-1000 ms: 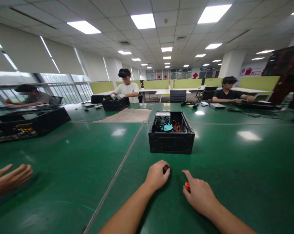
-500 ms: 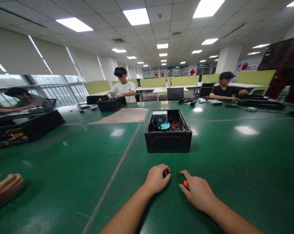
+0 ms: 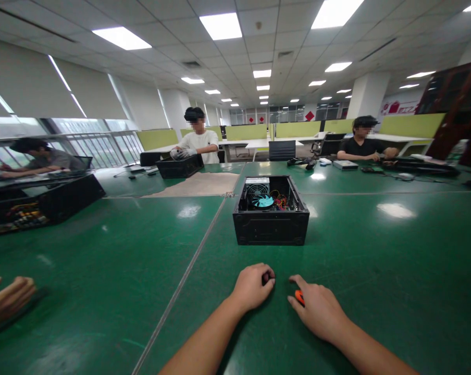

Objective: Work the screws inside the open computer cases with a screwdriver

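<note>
Hands are resting low on the green bench (image 3: 102,250), close to its near edge, side by side and just apart. My left hand (image 3: 253,286) is curling shut around a small dark object (image 3: 265,276), fingers folded over it so only a bit is peeking out by the thumb. My right hand (image 3: 319,312) is lying palm down, fingers loosely together, covering a small orange-and-black piece (image 3: 298,297); it may be a tool handle, though too little is showing to be sure, and I cannot tell whether I am gripping it or merely resting on it. Straight ahead, toward the middle of the bench, an open black computer case (image 3: 270,226) is sitting with its blue fan (image 3: 262,201) and coloured wires exposed. I am judging this as the gathering step, both small things being taken in hand; working on the case would call for lifting them and reaching forward.

Another person's hand (image 3: 7,299) is hovering at the bench's left edge. Other people are sitting at the far side, under ceiling light panels (image 3: 220,25).
</note>
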Tool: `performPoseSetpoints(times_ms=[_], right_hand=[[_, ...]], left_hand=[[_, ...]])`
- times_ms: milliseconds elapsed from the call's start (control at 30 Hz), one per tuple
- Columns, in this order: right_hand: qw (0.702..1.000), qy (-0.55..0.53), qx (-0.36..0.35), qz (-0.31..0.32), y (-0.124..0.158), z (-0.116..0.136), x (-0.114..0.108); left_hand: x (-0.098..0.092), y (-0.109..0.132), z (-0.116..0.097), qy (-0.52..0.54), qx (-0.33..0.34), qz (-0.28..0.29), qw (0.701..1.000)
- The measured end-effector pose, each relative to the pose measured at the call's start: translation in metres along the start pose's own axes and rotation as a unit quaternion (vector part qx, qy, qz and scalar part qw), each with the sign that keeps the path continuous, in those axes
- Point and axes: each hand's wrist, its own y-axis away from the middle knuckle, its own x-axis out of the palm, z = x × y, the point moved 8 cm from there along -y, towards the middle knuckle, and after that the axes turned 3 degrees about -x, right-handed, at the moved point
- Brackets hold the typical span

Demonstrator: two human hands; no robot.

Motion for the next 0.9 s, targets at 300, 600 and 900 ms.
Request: performPoseSetpoints(times_ms=[300, 600, 900], right_hand=[[1.000, -0.022, 0.006, 0.012, 0.000, -0.002, 0.004], [0.987, -0.123, -0.056, 0.092, 0.008, 0.000, -0.016], [0.918, -0.303, -0.256, 0.004, 0.083, 0.024, -0.168]], left_hand=[[-0.067, -0.036, -0.029, -0.053, -0.006, -0.099, 0.994], [-0.122, -0.123, -0.011, -0.241, -0.087, -0.061, 0.965], [-0.111, -0.025, -0.063, -0.269, -0.056, -0.055, 0.960]])
